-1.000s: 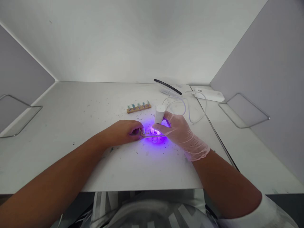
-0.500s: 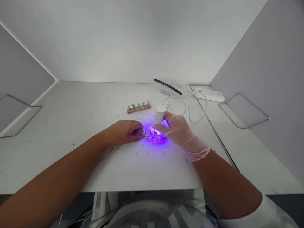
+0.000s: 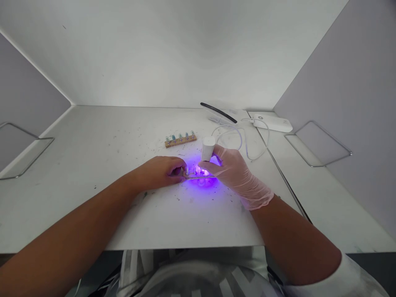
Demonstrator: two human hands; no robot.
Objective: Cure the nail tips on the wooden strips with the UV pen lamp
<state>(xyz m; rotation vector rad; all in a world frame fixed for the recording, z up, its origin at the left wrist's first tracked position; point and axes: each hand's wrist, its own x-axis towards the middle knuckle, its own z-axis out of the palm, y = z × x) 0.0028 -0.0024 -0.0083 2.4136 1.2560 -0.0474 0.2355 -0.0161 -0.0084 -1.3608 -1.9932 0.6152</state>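
My bare left hand (image 3: 163,172) pinches the left end of a small strip (image 3: 192,177) that lies on the table with little clear pieces standing on it. In a thin pale glove, my right hand (image 3: 229,167) grips a white handheld UV lamp (image 3: 208,149) just above the strip's right part. Violet light from the lamp floods the strip and the tabletop around it; the glare hides some pieces. Behind, a wooden strip (image 3: 180,141) carries several small glassy, bluish-green pieces in a row.
A white cable (image 3: 243,142) loops behind my right hand to a white power bank (image 3: 272,123). A black curved bar (image 3: 218,112) lies near the back wall. Wire frames stand by the left wall (image 3: 27,138) and right wall (image 3: 318,144). Dark specks dot the white table (image 3: 123,128).
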